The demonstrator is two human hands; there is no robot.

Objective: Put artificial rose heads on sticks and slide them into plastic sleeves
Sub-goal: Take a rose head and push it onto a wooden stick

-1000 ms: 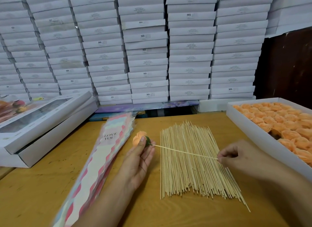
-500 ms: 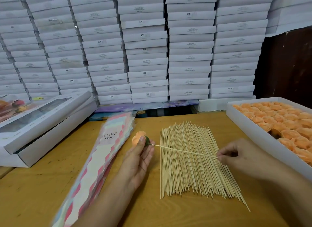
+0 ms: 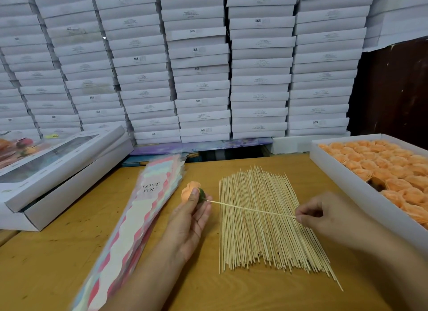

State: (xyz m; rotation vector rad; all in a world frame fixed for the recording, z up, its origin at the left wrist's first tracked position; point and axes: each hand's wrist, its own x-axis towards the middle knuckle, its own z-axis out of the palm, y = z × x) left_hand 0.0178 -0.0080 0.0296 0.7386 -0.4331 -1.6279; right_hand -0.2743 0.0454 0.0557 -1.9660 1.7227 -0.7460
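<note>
- Orange rose head (image 3: pixel 191 191): above the table (image 3: pixel 58 259), pinched by the left hand (image 3: pixel 190 220); thumb covers part of it.
- Stick (image 3: pixel 251 209): tip at the rose's green base, junction unclear; far end pinched by the right hand (image 3: pixel 328 218).
- Loose sticks (image 3: pixel 261 236): beneath.
- Sleeves (image 3: pixel 139 222): left, blurred, cut off below.
- Rose tray (image 3: pixel 347 183): right, cropped.

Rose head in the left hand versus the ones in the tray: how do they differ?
The held rose head has a stick at its green base; the tray roses show none. It lies sideways, gripped by the left hand; they sit packed, petals up. All are orange.
</note>
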